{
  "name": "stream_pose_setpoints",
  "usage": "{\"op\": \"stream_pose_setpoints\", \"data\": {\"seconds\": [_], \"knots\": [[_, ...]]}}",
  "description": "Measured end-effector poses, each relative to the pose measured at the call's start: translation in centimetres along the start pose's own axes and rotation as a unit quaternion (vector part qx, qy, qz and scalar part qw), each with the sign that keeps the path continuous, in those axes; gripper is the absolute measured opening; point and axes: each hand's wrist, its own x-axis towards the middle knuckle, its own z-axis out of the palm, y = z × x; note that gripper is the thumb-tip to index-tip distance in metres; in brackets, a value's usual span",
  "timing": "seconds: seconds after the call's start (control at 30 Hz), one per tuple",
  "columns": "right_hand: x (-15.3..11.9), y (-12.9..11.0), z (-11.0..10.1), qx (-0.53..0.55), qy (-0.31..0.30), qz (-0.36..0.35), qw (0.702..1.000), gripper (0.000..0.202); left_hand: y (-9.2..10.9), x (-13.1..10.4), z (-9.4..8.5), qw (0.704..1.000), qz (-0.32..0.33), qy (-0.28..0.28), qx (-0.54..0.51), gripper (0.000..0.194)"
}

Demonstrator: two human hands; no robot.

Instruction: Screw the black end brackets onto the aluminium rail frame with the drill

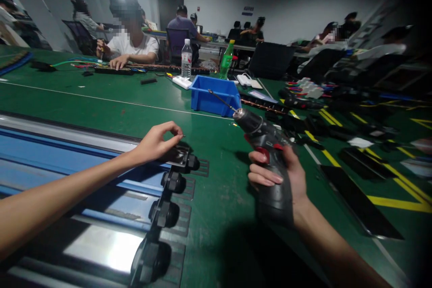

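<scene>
My right hand (pixel 276 173) grips a black and red cordless drill (pixel 270 144) by its handle, a finger near the red trigger. The drill's long thin bit (pixel 221 100) points up and left, in front of the blue bin. Thumb and forefinger of my left hand (pixel 164 140) pinch a tiny dark screw-like piece (pixel 183 136). That hand is above the far end of a row of long blue and silver metal housings (pixel 84 180). Their right ends carry black end plates with black cable glands (pixel 173 181) and slotted tabs (pixel 180 220).
A blue plastic bin (pixel 214 99) stands ahead, with a clear bottle (pixel 186 59) and a green bottle (pixel 227 60) behind it. Black parts (pixel 359 198) and yellow tape lines lie to the right. Across the green table (pixel 216 234) a co-worker (pixel 131 45) handles wiring; other people sit farther back.
</scene>
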Motion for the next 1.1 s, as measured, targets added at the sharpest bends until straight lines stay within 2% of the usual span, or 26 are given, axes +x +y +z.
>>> {"op": "stream_pose_setpoints", "data": {"seconds": [0.23,0.4,0.53,0.87,1.1], "knots": [[2.9,1.8,-2.9,-0.029,0.010,0.081,0.996,0.028,0.0,0.1,-0.1,0.998,-0.035,-0.002,-0.043,0.020],[2.7,2.2,-4.6,-0.052,0.020,0.120,0.991,0.021,-0.7,0.2,-0.1,0.984,-0.094,-0.008,-0.150,0.022],[2.1,2.0,-4.9,-0.070,0.020,0.131,0.989,0.020,-1.1,0.4,-0.2,0.968,-0.136,-0.003,-0.213,0.023],[2.2,2.1,-5.1,-0.100,0.043,0.133,0.985,0.020,-2.5,0.6,-0.1,0.936,-0.164,0.046,-0.307,0.016],[2.3,2.2,-4.9,-0.091,0.050,0.136,0.985,0.020,-2.1,0.6,-0.1,0.922,-0.177,0.050,-0.340,0.013]]}}
